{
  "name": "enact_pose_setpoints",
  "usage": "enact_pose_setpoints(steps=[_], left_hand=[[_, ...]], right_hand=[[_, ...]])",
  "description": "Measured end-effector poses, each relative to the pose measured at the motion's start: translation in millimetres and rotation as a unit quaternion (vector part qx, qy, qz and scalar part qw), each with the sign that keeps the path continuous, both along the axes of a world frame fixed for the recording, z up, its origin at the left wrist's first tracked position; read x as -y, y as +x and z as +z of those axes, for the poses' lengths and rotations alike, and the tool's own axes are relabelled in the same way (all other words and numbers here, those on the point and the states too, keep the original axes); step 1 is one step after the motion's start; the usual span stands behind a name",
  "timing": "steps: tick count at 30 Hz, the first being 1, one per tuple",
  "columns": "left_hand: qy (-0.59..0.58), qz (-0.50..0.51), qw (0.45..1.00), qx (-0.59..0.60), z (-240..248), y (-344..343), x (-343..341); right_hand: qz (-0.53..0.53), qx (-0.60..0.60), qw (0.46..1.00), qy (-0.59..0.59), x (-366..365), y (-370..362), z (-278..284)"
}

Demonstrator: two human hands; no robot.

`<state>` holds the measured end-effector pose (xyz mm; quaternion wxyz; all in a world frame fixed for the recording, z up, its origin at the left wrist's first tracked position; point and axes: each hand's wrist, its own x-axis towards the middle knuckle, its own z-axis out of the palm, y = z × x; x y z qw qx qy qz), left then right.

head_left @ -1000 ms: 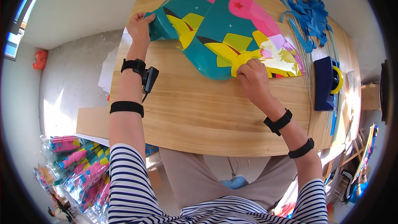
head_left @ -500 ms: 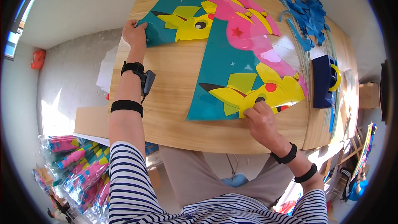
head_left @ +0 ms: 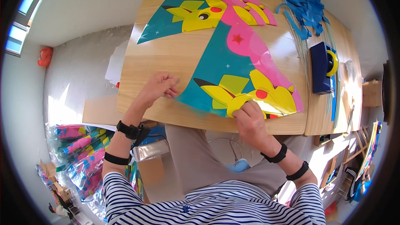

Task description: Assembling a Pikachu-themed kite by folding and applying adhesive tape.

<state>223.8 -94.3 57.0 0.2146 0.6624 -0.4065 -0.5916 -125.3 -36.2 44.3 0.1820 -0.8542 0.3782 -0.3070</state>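
Observation:
Two cone-shaped, glossy plastic sheets printed in teal, pink and yellow cartoon figures lie on the wooden table. My right hand (head_left: 251, 123) is closed on the near edge of the closer printed sheet (head_left: 212, 68), its fingers pressed together over the yellow figure. My left hand (head_left: 159, 87) hovers just beside that sheet's left corner, fingers loosely bent and apart, holding nothing. Beyond it lies the farther printed sheet (head_left: 166, 21), which no hand touches. The two sheets meet or overlap along the pink part.
Right of the sheets stands a dark blue tape dispenser (head_left: 321, 68) with a yellow roll. Thin sticks (head_left: 301, 46) and a heap of blue ribbon strips (head_left: 306, 10) lie behind it. Clear-wrapped colourful goods (head_left: 79, 154) are piled at lower left, near a cardboard sheet (head_left: 100, 110).
My left hand has let go of the farther sheet's left corner and come nearer, beside the closer sheet. My right hand keeps its hold on the edge. The view has shifted slightly.

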Motion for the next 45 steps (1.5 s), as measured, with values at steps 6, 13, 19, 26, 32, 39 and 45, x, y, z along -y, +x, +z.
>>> enact_pose_setpoints(steps=[6, 13, 19, 26, 32, 39, 45], left_hand=[[0.065, 0.084, 0.977, -0.187, -33, -23, -69], [0.048, 0.095, 0.986, -0.132, -35, -61, -79], [-0.01, 0.048, 0.992, -0.113, -39, -76, -83], [-0.054, 0.044, 0.994, -0.08, -29, -90, -96], [-0.006, 0.011, 0.996, -0.087, -33, -87, -94], [-0.007, 0.051, 0.997, -0.054, -25, -114, -61], [-0.059, 0.004, 0.993, -0.105, -57, -112, -27]], right_hand=[[0.027, -0.02, 0.997, -0.068, -42, -11, -10], [0.07, -0.066, 0.989, -0.108, -90, -33, -19], [0.059, -0.019, 0.998, -0.007, -102, -48, 0], [-0.12, -0.108, 0.987, -0.002, -74, -68, -11], [-0.15, -0.159, 0.976, 0.019, -68, -83, -46], [-0.16, -0.16, 0.974, 0.011, -68, -85, -51], [-0.153, -0.138, 0.979, 0.015, -68, -79, -50]])
